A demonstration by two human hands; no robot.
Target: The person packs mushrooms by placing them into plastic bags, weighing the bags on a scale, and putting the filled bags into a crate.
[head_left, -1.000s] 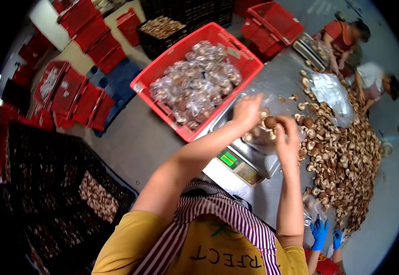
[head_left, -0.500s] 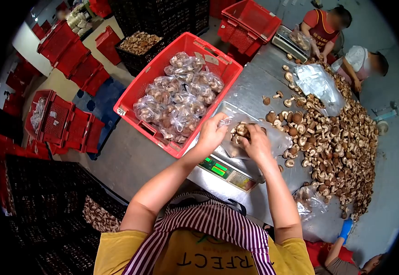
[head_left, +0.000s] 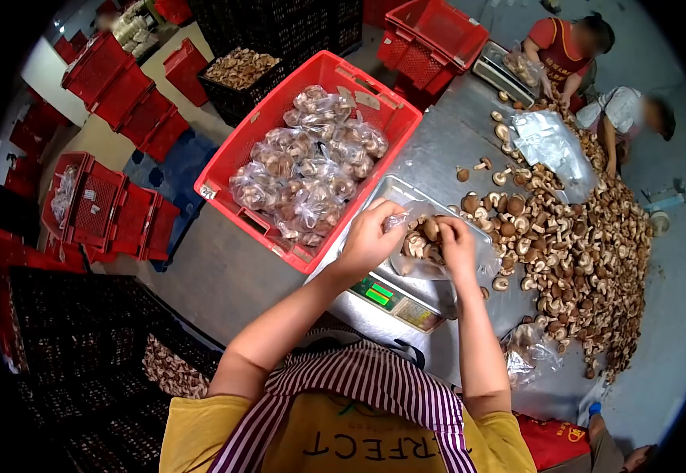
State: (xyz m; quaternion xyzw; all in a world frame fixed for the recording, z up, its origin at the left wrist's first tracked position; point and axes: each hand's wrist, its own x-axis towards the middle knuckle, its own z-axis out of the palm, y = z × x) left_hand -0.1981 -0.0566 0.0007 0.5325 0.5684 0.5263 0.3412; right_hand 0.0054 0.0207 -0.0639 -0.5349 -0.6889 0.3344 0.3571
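A clear plastic bag (head_left: 420, 268) partly filled with brown shiitake mushrooms (head_left: 415, 246) rests on the tray of a weighing scale (head_left: 394, 298). My left hand (head_left: 370, 238) is closed on the gathered left edge of the bag's film. At the bag's mouth, my right hand (head_left: 458, 246) has its fingers bent and pinched around a mushroom (head_left: 431, 229); its fingertips are partly hidden. The scale's green display is lit, though its digits are too small to read.
Left of the scale stands a red crate (head_left: 232, 169) holding several filled mushroom bags (head_left: 311, 201). A large heap of loose mushrooms (head_left: 587, 252) covers the table's right side, with a stack of plastic bags (head_left: 552, 150) on it. Two people work across the table; another person's red garment (head_left: 552, 441) shows at bottom right.
My right hand has drawn back from over the mushrooms, and its fingers have closed at the bag's right side. My left hand still grips the film. The person at bottom right has shifted.
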